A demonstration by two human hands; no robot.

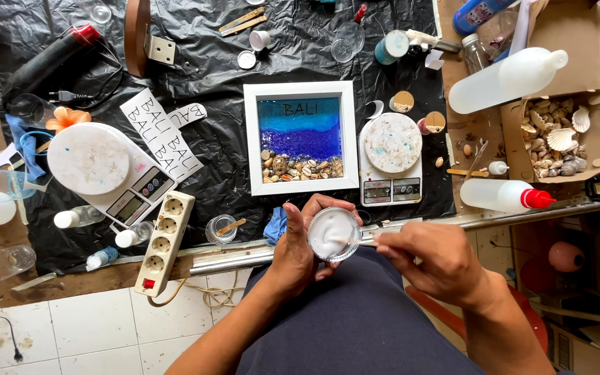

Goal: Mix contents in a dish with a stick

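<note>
Fingers of my left hand clamped round small cup of white mix; right hand pinches stir stick. Mixing step; next needs steady pour into framed resin picture far side.

The one camera sits on my head and looks straight down, close over my lap and both hands. The far edge of its view reaches across the black-covered worktable in front of me.

At your 2 o'clock: open brown cardboard box of shells. At 10: white paper letter strips, black lettering. Grey scale screens: one at 9, one at 12. Teal-labelled bottle at 1.
</note>
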